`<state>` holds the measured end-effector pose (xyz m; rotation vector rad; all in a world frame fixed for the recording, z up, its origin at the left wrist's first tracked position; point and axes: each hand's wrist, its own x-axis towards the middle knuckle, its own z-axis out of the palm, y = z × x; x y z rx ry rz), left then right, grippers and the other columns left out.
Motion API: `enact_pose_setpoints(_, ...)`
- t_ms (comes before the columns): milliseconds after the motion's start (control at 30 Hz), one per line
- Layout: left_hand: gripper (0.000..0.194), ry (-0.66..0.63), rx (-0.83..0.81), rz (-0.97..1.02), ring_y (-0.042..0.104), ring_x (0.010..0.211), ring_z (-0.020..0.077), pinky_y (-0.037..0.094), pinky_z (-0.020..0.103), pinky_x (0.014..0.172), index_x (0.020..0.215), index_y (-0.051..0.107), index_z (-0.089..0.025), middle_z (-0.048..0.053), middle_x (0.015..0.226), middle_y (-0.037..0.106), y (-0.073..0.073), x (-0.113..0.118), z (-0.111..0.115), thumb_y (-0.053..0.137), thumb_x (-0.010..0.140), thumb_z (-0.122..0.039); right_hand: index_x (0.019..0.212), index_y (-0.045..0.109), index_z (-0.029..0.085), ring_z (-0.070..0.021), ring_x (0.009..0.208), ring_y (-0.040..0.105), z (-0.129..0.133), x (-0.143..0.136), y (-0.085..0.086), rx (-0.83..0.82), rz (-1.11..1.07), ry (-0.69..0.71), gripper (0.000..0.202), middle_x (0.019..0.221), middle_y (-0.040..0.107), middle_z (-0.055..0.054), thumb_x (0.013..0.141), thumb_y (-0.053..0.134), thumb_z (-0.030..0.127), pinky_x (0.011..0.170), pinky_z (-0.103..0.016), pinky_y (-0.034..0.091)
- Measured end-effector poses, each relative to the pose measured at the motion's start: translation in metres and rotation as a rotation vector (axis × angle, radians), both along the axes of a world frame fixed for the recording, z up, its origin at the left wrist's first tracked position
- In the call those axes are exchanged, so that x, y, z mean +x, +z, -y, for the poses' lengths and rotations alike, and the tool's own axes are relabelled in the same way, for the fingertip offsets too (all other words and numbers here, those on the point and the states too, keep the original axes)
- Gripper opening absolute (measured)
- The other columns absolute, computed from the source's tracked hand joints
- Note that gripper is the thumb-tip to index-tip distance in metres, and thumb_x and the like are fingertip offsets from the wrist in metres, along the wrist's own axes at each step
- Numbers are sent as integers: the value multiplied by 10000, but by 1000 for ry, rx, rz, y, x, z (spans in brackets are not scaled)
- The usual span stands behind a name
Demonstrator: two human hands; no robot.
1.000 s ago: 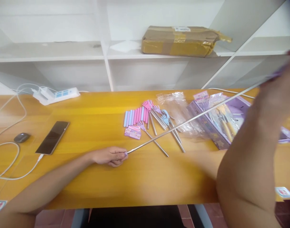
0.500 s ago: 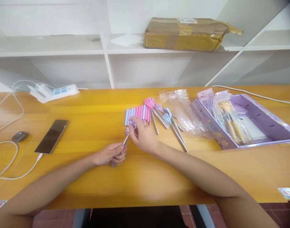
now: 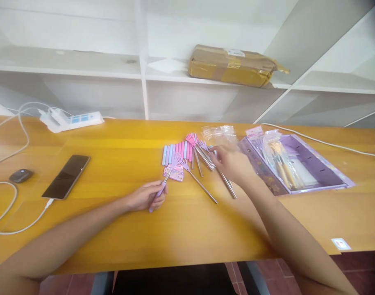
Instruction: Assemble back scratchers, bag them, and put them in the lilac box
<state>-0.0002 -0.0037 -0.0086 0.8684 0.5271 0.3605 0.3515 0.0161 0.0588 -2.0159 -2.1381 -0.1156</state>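
My left hand (image 3: 148, 196) is closed around the purple handle of a back scratcher (image 3: 175, 160), whose hand-shaped head points up and away. That head lies over a small pink printed card (image 3: 175, 174) on the table. Beside it rests another purple back scratcher (image 3: 202, 185) with a long metal rod. My right hand (image 3: 233, 162) is over the light-blue back scratchers (image 3: 226, 184), its bent fingers at their heads; what they pinch is hidden. Pink back scratchers (image 3: 192, 140) lie just left of those fingers. A row of pink and blue handle sleeves (image 3: 171, 153) sits behind the card.
Clear plastic bags (image 3: 219, 135) lie behind my right hand. To the right is a purple box (image 3: 322, 164) with bagged brushes (image 3: 281, 164). A phone (image 3: 66, 176), a mouse (image 3: 21, 175) and a power strip (image 3: 72, 121) are at left. A taped carton (image 3: 232, 65) rests on the shelf.
My right hand has moved from the head of the held back scratcher rightward to the blue ones. The card and the second purple back scratcher are now uncovered. The view has shifted slightly.
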Motion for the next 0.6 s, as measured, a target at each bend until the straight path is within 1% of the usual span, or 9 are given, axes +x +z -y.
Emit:
enact_pose_setpoints(67, 251, 1, 19, 8, 453, 500, 109, 382, 201, 439, 1016, 563, -175, -50, 651, 469, 0, 0, 0, 556, 1057, -422, 1291, 687, 177, -251, 940, 697, 2, 33, -11, 29, 49, -221, 424, 1220, 692, -152, 1099, 433, 457, 731, -314, 453)
enact_pose_setpoints(100, 248, 4, 31, 8, 449, 501, 106, 383, 200, 439, 1035, 568, -172, -51, 659, 467, 1, 1, 0, 561, 1058, -419, 1317, 666, 144, -268, 967, 695, 4, 46, -18, 20, 70, -311, 455, 1281, 651, -190, 1097, 424, 461, 753, -335, 470)
enact_pose_setpoints(133, 254, 7, 41, 5, 429, 495, 98, 374, 195, 435, 1068, 572, -169, -57, 667, 457, 1, 1, 0, 569, 1059, -423, 1330, 644, 111, -285, 980, 693, 5, 58, -25, -7, 84, -386, 485, 1317, 612, -225, 1093, 426, 473, 770, -354, 482)
enact_pose_setpoints(200, 291, 11, 56, -3, 365, 478, 79, 332, 181, 418, 1160, 566, -174, -74, 684, 421, 1, 1, -1, 587, 1061, -447, 1336, 610, 74, -304, 984, 693, 6, 75, -40, -79, 88, -470, 529, 1327, 568, -269, 1078, 452, 508, 787, -380, 495)
enact_pose_setpoints(267, 335, 9, 67, -5, 321, 475, 71, 301, 173, 410, 1240, 543, -190, -84, 697, 394, 1, 1, -2, 594, 1063, -470, 1343, 585, 67, -312, 977, 696, 5, 85, -51, -121, 74, -490, 546, 1308, 561, -277, 1070, 469, 525, 792, -388, 498)
enact_pose_setpoints(367, 344, -9, 61, -16, 321, 484, 74, 302, 173, 413, 1270, 517, -204, -83, 712, 393, 2, 0, -3, 596, 1066, -470, 1359, 567, 58, -320, 982, 696, 3, 93, -57, -110, 78, -478, 515, 1301, 571, -273, 1079, 450, 474, 798, -397, 494)
enact_pose_setpoints(500, 346, -33, 28, -25, 347, 494, 70, 315, 163, 425, 1259, 480, -214, -80, 729, 418, 2, -1, -5, 626, 1052, -449, 1269, 666, 72, -302, 992, 683, 2, 102, -53, -46, 76, -478, 396, 1247, 643, -235, 1070, 432, 322, 810, -381, 474)
enact_pose_setpoints(600, 367, -1, 25, 6, 367, 496, 64, 337, 143, 461, 1264, 392, -292, -92, 746, 451, -1, -1, -5, 651, 1043, -428, 1206, 739, 99, -273, 937, 674, 2, 107, -45, 23, 50, -512, 379, 1166, 696, -205, 1052, 437, 267, 763, -351, 438)
